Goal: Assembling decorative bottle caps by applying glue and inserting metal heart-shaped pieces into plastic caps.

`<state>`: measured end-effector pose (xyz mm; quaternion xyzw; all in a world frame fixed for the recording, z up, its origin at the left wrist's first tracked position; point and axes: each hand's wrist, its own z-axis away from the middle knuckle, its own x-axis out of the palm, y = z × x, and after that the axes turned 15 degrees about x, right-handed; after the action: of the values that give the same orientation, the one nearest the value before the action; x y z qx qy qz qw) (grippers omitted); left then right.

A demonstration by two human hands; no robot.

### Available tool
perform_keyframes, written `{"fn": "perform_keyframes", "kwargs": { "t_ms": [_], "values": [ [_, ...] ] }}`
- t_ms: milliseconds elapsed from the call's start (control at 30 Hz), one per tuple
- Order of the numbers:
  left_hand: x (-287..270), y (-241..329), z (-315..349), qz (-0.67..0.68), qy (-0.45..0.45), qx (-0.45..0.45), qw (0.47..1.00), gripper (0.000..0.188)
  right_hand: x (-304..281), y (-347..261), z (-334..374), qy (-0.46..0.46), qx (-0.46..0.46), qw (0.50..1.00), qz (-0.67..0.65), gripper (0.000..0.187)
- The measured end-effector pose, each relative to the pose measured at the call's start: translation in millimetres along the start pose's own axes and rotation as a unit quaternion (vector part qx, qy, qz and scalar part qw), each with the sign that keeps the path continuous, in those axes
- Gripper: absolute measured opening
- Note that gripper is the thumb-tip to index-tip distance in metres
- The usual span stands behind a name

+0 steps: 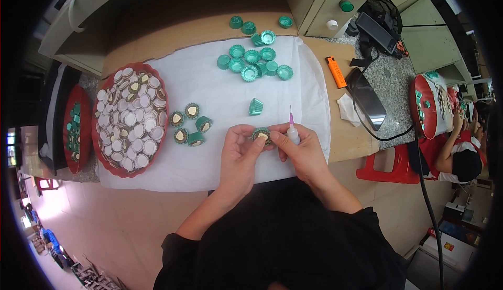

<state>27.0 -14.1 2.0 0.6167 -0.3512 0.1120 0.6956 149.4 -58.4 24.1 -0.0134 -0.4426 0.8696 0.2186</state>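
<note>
Centrally, low-middle of frame: left hand (238,151) pinches green foil cup (261,134); right hand (301,148) touches same cup, fingers closed around small glue bottle (293,130), pink needle tip up. Red tray (102,132) of round discs at left; empty green cups (254,62) upper centre.

Bright, even light; sharp centre, fisheye bending, dark rim.
</note>
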Motion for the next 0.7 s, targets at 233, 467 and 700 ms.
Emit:
{"fn": "perform_keyframes", "kwargs": {
  "t_ms": [233,467,700],
  "values": [
    [-8.7,1.4,-1.3,-0.037,-0.023,-0.029,0.999,0.022,0.9,2.9,-1.7,-0.017,0.007,1.0,-0.008,0.022],
    [-12.0,-5.1,-0.9,-0.065,-0.016,-0.015,0.998,0.018,0.7,4.3,-1.7,-0.021,0.005,1.0,0.019,0.018],
    [-8.5,-2.7,1.0,-0.029,-0.007,-0.024,0.999,0.024,-1.7,4.7,-3.5,-0.03,0.009,0.999,-0.009,0.019]
  ]
}}
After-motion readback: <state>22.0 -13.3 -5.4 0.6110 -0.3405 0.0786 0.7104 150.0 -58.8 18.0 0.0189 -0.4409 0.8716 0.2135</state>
